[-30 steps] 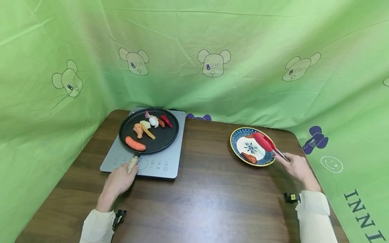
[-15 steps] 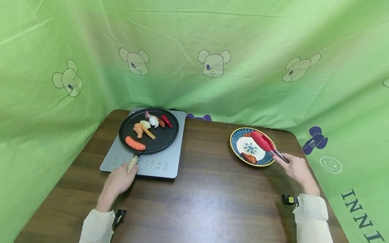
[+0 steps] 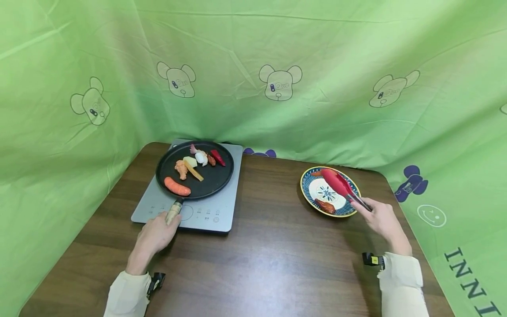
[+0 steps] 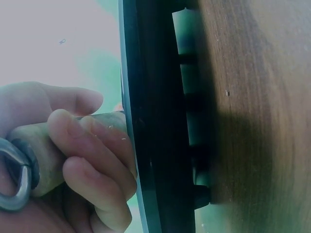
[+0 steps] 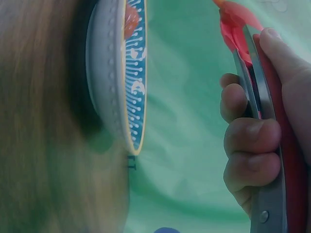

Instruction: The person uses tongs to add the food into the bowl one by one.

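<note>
My left hand point(image 3: 156, 235) grips the wooden handle point(image 3: 173, 212) of a black frying pan point(image 3: 211, 185); in the left wrist view its fingers curl round that handle point(image 4: 41, 145), beside a metal ring. My right hand point(image 3: 382, 220) holds red-tipped metal tongs point(image 3: 334, 181) over a blue-and-white plate point(image 3: 326, 193). At the tongs' tips is a small orange-red food piece point(image 3: 317, 173), mostly hidden by the red heads. The right wrist view has the tongs point(image 5: 265, 102) raised above the plate's rim point(image 5: 136, 111). A browned chicken wing point(image 3: 325, 206) lies at the plate's near side.
The pan stands on a silver induction cooker point(image 3: 219, 215). In it lie a sausage point(image 3: 177, 186), a fried chicken piece point(image 3: 181, 169), a fry-like strip point(image 3: 193, 171), a shrimp point(image 3: 201, 157), a red piece point(image 3: 218, 157) and others. A green curtain point(image 3: 237, 101) surrounds the wooden table point(image 3: 269, 237).
My right hand has shifted slightly left with the tongs, and the orange-red piece at their tips has moved left and farther away. My left hand and the pan hold still.
</note>
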`<state>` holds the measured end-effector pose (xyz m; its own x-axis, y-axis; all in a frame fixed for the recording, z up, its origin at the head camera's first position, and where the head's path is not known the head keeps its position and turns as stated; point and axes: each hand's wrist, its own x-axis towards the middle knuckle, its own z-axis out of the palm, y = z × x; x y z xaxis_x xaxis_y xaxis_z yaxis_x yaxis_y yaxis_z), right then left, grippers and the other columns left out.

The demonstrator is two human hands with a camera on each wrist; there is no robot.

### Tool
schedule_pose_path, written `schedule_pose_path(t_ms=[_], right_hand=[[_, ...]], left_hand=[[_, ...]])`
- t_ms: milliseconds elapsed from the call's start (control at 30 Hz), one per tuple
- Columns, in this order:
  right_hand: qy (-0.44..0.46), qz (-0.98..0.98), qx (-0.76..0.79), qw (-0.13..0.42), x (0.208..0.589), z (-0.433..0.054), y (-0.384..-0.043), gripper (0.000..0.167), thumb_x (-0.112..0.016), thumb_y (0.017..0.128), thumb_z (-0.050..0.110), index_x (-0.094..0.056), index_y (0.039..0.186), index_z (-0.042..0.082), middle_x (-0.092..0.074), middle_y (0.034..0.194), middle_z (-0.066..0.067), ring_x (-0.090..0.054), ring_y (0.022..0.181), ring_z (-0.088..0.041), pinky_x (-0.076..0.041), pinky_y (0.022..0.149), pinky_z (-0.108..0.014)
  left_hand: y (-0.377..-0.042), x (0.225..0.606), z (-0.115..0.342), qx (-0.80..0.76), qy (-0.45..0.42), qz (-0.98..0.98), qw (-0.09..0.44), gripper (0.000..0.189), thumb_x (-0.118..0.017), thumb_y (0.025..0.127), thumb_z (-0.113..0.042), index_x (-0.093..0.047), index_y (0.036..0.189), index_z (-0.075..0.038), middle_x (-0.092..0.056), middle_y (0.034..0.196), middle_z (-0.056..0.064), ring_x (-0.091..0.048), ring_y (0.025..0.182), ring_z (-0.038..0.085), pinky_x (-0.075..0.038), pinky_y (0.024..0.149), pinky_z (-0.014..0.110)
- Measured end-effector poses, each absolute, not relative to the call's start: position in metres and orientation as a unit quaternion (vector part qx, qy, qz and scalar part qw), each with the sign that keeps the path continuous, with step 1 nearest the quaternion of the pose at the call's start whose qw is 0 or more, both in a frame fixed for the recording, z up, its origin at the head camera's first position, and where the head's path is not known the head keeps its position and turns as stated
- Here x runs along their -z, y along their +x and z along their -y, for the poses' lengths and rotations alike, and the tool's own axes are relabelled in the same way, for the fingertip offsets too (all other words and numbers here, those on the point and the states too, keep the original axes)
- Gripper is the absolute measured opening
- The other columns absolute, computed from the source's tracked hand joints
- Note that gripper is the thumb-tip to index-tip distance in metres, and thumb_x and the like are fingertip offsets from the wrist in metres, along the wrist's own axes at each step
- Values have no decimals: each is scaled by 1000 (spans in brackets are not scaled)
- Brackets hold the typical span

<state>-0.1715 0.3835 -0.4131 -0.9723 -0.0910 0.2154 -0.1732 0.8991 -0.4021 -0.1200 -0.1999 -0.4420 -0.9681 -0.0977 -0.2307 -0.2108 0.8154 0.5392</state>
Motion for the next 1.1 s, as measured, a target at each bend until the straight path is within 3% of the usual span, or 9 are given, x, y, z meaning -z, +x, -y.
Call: schedule_pose_path(t_ms=[300, 600, 833, 967, 1100], right_hand=[[81, 967, -225, 90, 409, -368, -173, 45, -57, 94, 37, -65, 113, -3, -66, 84, -16, -56, 76, -30, -44, 73, -51], [95, 964, -235, 85, 411, -354, -179, 43, -58, 94, 37, -66, 113, 0, -62, 76, -9, -52, 70, -25, -41, 66, -41], [117, 955, -250, 104, 408, -337, -185, 42, -62, 92, 34, -65, 116, -1, -68, 89, -19, -59, 78, -30, -45, 74, -48], [127, 953, -251, 109, 407, -327, -188, 40, -63, 91, 34, -67, 114, 2, -62, 69, -8, -52, 67, -24, -42, 65, -41], [147, 949, -255, 116, 407, -318, -191, 28, -64, 91, 33, -70, 102, 8, -49, 57, 6, -46, 60, -18, -37, 57, -32]], left_hand=[[-122, 443, 199, -292, -81, -948, 94, 52, -40, 96, -49, -51, 104, 1, -43, 69, 9, -43, 55, 22, -34, 48, 34], [-123, 443, 200, -290, -76, -950, 91, 55, -39, 96, -51, -51, 104, 2, -44, 69, 9, -44, 55, 22, -34, 48, 34], [-123, 440, 202, -281, -68, -954, 80, 52, -40, 96, -51, -53, 98, -1, -43, 68, 8, -44, 56, 22, -33, 48, 34], [-122, 441, 202, -284, -67, -953, 82, 51, -40, 96, -50, -53, 99, -1, -43, 68, 8, -44, 56, 22, -33, 48, 34], [-121, 442, 201, -285, -68, -953, 82, 49, -41, 96, -49, -53, 98, -1, -42, 67, 8, -43, 56, 22, -33, 47, 34]])
